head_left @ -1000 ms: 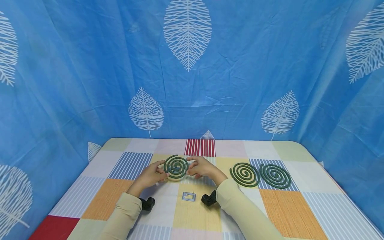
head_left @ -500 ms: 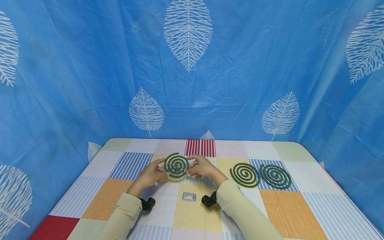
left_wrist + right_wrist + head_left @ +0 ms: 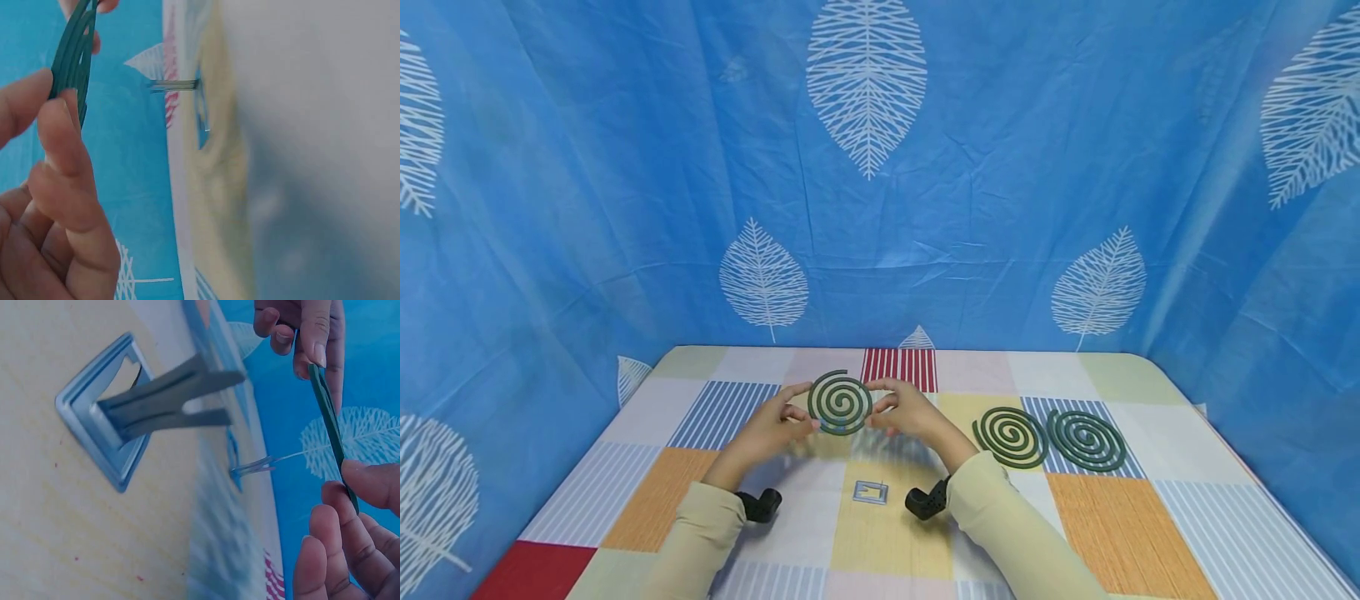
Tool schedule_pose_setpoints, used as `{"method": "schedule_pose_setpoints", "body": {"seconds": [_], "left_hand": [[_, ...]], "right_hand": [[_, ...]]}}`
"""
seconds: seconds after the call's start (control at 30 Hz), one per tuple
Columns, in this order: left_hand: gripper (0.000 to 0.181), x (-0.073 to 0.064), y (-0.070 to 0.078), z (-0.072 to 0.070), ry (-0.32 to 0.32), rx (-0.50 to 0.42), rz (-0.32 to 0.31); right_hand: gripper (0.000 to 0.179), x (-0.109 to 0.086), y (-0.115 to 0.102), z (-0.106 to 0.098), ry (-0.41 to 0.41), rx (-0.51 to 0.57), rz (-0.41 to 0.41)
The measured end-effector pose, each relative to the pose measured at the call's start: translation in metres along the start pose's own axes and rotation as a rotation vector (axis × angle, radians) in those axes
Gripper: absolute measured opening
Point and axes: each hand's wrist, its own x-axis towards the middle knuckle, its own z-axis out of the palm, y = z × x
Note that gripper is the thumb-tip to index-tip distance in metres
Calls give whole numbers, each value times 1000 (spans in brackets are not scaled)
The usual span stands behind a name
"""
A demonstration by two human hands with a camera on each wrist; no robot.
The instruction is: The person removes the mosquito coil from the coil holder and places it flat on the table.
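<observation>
A dark green mosquito coil [image 3: 841, 402] is held up in the air between both hands, clear of the cloth. My left hand [image 3: 772, 427] pinches its left edge with thumb and fingers. At the opposite edge, my right hand [image 3: 907, 412] pinches the coil the same way. In the right wrist view the coil [image 3: 328, 419] shows edge-on, tilted. Below it, a metal coil stand [image 3: 201, 115] sits on the cloth with its forked prong pointing up. A second metal stand [image 3: 870, 492] lies nearer, between the forearms, its prong also raised.
Two more green coils, a left one [image 3: 1011, 437] and a right one [image 3: 1087, 441], lie side by side at the right. A patchwork cloth [image 3: 1157, 533] covers the table. Blue leaf-printed curtains [image 3: 985, 192] stand behind and at both sides.
Both hands have raised the coil slightly upward, away from the stand beneath it. The nearer stand and the two coils at the right stay where they were.
</observation>
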Motion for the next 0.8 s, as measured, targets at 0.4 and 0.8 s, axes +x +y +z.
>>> {"method": "schedule_pose_setpoints", "body": {"seconds": [0.4,0.8], "left_hand": [[81,-7,21,-9,-108,-68,7],[83,-10,34,-8,-168,-76,24]], "right_hand": [[64,-17,-9,-12,-56,83,-52],[69,-33,-13,-25,-112,84,-141]]}}
